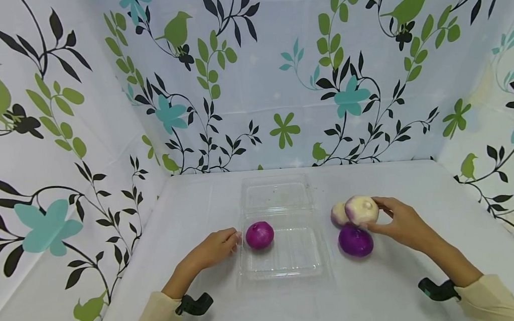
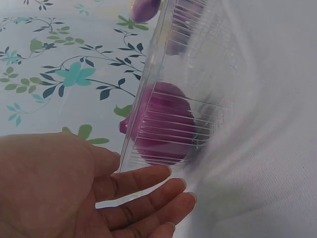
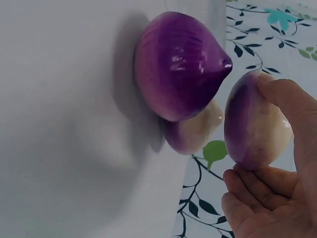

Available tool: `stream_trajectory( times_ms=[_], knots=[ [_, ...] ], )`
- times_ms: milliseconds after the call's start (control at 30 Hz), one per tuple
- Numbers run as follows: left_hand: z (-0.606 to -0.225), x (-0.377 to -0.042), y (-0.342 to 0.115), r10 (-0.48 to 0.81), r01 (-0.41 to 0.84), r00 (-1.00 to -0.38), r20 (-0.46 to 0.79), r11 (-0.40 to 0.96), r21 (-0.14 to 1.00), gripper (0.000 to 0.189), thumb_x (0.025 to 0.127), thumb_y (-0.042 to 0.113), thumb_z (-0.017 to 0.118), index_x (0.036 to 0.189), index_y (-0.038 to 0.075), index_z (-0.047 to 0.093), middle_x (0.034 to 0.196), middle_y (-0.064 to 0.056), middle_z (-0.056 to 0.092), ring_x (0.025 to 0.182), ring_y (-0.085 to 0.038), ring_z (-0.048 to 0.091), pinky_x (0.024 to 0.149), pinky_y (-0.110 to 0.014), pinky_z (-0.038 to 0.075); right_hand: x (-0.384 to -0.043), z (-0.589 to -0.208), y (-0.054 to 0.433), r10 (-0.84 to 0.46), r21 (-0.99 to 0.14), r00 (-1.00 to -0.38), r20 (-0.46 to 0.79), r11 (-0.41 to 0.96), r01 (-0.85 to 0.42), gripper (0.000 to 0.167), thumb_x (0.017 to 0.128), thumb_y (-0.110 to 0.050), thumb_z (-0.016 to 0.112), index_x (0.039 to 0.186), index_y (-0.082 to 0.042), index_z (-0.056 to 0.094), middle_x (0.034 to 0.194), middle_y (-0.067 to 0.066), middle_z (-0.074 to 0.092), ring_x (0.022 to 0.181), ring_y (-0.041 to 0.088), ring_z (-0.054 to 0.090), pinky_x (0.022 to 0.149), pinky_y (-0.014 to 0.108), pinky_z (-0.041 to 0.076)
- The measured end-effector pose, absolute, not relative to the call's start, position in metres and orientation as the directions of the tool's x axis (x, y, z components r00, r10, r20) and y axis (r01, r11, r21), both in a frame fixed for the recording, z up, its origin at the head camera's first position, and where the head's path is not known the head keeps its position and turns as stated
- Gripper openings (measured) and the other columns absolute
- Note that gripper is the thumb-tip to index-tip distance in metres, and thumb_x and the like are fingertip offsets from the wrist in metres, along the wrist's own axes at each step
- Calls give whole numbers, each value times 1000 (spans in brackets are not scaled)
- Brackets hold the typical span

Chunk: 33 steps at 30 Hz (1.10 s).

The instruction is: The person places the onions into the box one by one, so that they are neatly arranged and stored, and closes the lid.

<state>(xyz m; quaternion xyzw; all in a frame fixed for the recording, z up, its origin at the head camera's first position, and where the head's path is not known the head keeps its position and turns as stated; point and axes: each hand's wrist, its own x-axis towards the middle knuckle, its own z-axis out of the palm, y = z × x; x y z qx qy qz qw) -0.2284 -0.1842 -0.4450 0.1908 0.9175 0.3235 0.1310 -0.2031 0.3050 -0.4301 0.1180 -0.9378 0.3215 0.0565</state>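
My right hand grips a cream-and-purple turnip between thumb and fingers. In the right wrist view that turnip is off the table, beside the tip of a purple onion. A second cream-and-purple turnip rests behind, partly covered by the held one. A clear plastic container lies with its lid folded back; a magenta onion sits inside at the left. With thumb and index finger, my left hand pinches the container's left rim.
All of this stands on a white-covered table. Patterned cloth with leaves, birds and flowers hangs behind and at both sides. A dark strap device is on the left wrist, with another on the right.
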Motion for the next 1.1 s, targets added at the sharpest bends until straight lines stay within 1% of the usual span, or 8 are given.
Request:
stream_trajectory(
  times_ms=[167,300,600,833,933,1100],
  knots=[
    [-444,-229,-185,447,276,-887,-111,710,648,30,114,22,43,103,5,63,90,-8,66,81,-18,62,76,-37,51,-201,-425,291,-210,-600,-961,182,750,-278,85,91,-47,83,148,7,50,145,27,58,136,48,54,109,56,47],
    [-444,-229,-185,451,285,-886,-106,711,643,30,115,22,42,102,5,63,89,-8,66,80,-18,61,75,-37,50,-200,-420,281,-231,-611,-956,179,736,-292,83,91,-44,84,148,6,51,144,27,58,137,49,53,109,57,46],
    [-445,-231,-185,446,280,-888,-111,717,638,29,114,22,43,103,5,64,89,-7,66,80,-16,61,76,-37,51,-200,-414,261,-259,-623,-953,159,722,-301,86,89,-48,85,148,5,52,145,26,58,138,50,53,108,60,47],
    [-445,-231,-185,449,283,-887,-110,716,638,29,115,22,43,102,5,64,89,-7,66,80,-16,61,76,-37,51,-203,-411,247,-296,-619,-939,174,709,-338,80,87,-41,87,145,4,55,141,24,61,132,47,58,102,65,50],
    [-445,-231,-185,451,285,-886,-108,714,639,30,115,22,43,102,5,64,89,-8,66,80,-16,61,75,-37,50,-206,-409,239,-300,-606,-938,173,718,-342,78,87,-40,87,145,3,56,140,23,63,129,46,60,99,67,51],
    [-443,-230,-185,455,286,-884,-109,710,643,30,115,22,43,102,5,64,89,-8,66,80,-18,62,75,-36,50,-209,-405,224,-319,-594,-934,160,725,-349,79,86,-41,87,144,2,57,139,23,63,130,45,60,100,67,51]
  ],
)
